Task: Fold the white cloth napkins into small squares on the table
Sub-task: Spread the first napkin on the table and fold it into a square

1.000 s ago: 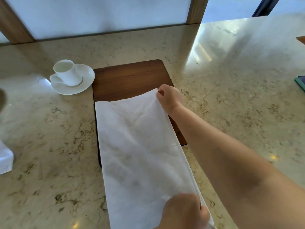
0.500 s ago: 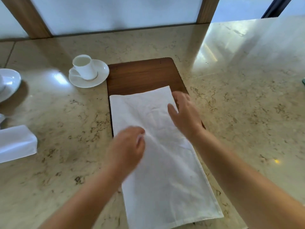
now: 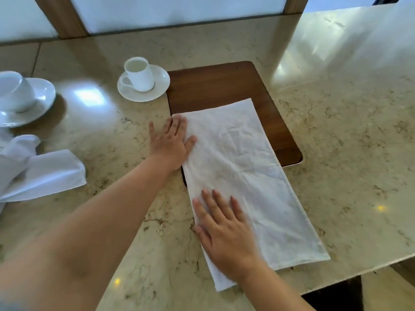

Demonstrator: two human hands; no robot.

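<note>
While both the left hand and right hand press spread flat on its left edge, the white napkin is only a long strip; cross-folds into a square remain.

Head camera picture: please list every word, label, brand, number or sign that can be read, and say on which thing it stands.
There are none to read.
The napkin under both hands is plain white.
The small cup, its saucer and the bigger cup at the left edge are plain white, with no mark visible.
The wooden board and the stone table carry no writing.
</note>
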